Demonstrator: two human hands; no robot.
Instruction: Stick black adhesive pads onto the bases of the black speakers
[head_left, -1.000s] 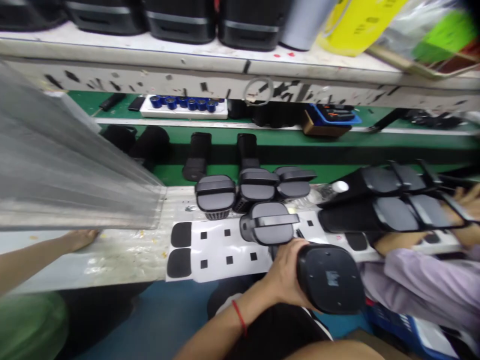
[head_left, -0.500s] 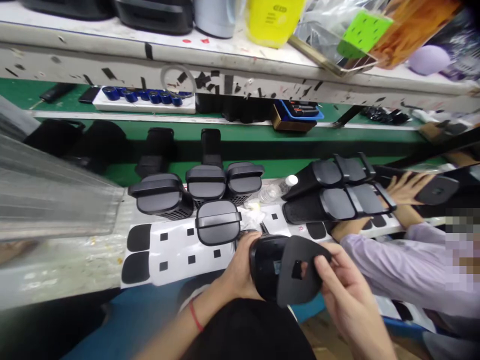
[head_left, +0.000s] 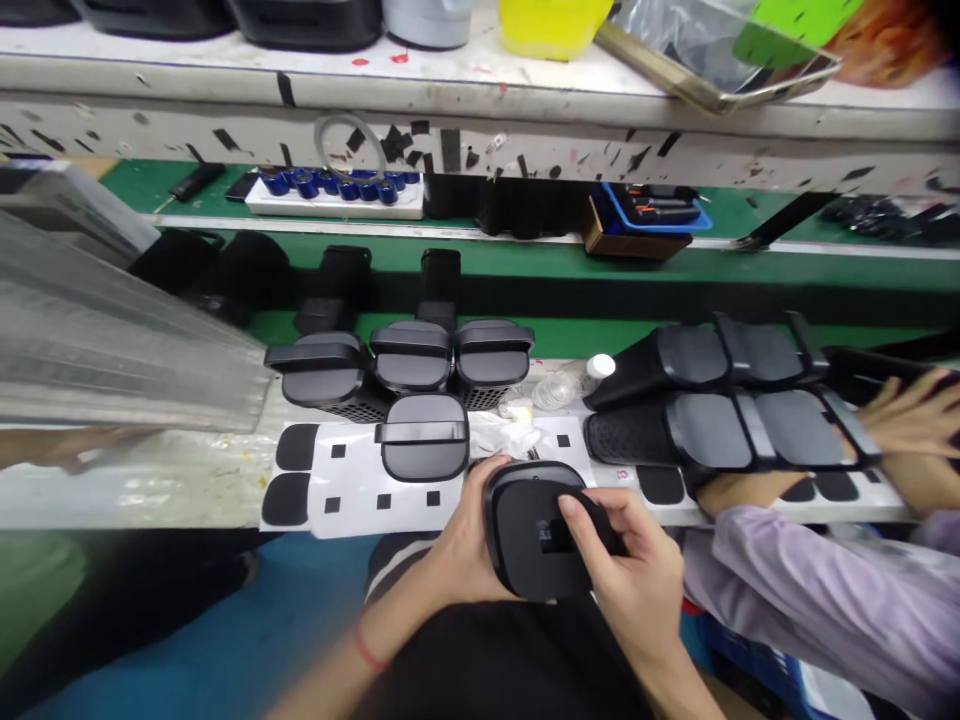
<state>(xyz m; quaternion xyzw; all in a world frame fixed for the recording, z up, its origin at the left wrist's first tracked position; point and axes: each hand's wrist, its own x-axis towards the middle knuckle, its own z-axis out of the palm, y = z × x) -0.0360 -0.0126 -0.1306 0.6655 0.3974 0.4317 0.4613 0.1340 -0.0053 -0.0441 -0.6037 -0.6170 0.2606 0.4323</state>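
Note:
My left hand [head_left: 471, 540] is wrapped round the side of a black rounded housing [head_left: 497, 500], its base facing up. A thin black pad [head_left: 525, 535] with a small square cutout lies over that base, its right part bent up. My right hand [head_left: 637, 550] pinches this right edge between thumb and fingers. A label shows through the cutout. Just beyond my left hand, a dark lidded unit with a handle [head_left: 424, 440] stands on a white sheet [head_left: 360, 480] that bears small black squares and two black rounded pads [head_left: 286, 500].
More handled units [head_left: 326, 370] stand behind, and others [head_left: 712, 430] at the right near a clear bottle [head_left: 562, 385]. A co-worker's purple sleeves [head_left: 810, 580] and hands are at the right. Another person's hand [head_left: 67, 445] shows at the left. A shelf edge [head_left: 525, 120] runs across above.
The pad has moved left and down onto the housing's base, with my right hand still gripping its edge. The view has shifted, and the co-worker's hand appears farther right.

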